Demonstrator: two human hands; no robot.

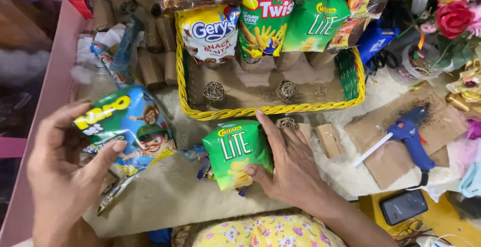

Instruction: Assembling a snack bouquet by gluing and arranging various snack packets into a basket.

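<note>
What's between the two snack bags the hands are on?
Head view: bare brown paper and small wrappers between the blue-green bag and the green bag.

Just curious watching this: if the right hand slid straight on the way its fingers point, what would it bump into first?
Probably the yellow woven basket: the right hand, resting on the small green snack bag, points up toward its front rim, though depth is hard to judge.

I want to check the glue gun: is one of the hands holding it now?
No: the blue glue gun lies alone on cardboard, while the right hand holds a green snack bag.
</note>
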